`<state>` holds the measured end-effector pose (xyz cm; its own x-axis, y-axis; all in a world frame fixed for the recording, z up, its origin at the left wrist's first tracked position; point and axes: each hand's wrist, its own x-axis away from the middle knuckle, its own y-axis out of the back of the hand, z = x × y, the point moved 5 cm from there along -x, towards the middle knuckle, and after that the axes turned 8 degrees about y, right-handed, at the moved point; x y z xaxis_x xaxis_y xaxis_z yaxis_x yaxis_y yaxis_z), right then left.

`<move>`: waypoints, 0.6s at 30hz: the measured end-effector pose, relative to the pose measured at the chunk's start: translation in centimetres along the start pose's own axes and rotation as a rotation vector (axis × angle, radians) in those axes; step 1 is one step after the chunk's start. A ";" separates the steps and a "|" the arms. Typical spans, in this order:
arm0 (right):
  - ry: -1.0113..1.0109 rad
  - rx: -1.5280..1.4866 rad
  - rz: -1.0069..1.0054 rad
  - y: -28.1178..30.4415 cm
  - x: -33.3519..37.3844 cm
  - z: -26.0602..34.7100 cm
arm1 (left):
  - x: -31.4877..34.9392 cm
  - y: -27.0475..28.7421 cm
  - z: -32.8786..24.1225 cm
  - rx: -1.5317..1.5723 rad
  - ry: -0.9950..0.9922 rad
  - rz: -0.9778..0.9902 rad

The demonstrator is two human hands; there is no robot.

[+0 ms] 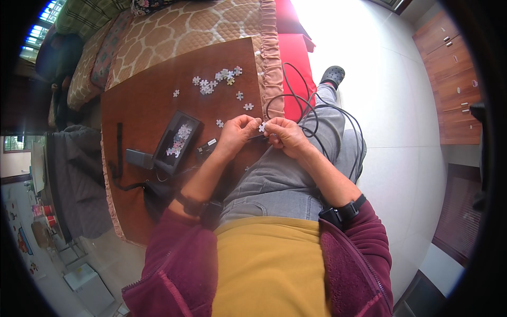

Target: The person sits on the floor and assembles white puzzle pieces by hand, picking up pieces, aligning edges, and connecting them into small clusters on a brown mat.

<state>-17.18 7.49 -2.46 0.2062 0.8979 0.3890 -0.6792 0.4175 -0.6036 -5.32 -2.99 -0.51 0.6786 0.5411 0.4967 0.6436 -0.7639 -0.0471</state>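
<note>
A small pale jigsaw puzzle piece (262, 127) is held up between my two hands, over the near right side of the brown board (153, 90). My left hand (236, 138) is closed, thumb and forefinger pinched at the piece's left side. On its other side, my right hand (288, 136) grips the piece between thumb and fingertips, remaining fingers curled. Beyond my hands lies a loose cluster of puzzle pieces (207, 87), with a few single ones nearer. Left of my left forearm, an open black box (193, 128) contains many more pieces.
A grey rectangular case (139, 158) and a small dark item with a white label (206, 148) lie near the box. Black cables (317, 111) loop over my leg at the right. Behind the board is a bed with a patterned quilt (211, 24); a red surface (296, 68) adjoins it.
</note>
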 end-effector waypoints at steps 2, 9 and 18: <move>0.016 -0.020 0.008 0.0 0.0 0.0 | 0.3 -0.1 0.1 0.043 -0.015 0.031; 0.024 -0.038 0.004 0.3 -0.2 -0.2 | 0.8 -0.2 0.0 0.082 0.017 0.041; 0.050 -0.053 -0.010 0.4 -0.2 -0.4 | 0.9 -0.2 0.0 0.068 -0.036 0.015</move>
<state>-17.25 7.52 -3.04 0.2487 0.8991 0.3601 -0.6390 0.4317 -0.6366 -4.87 -2.32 -0.01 0.6995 0.5433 0.4642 0.6553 -0.7468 -0.1134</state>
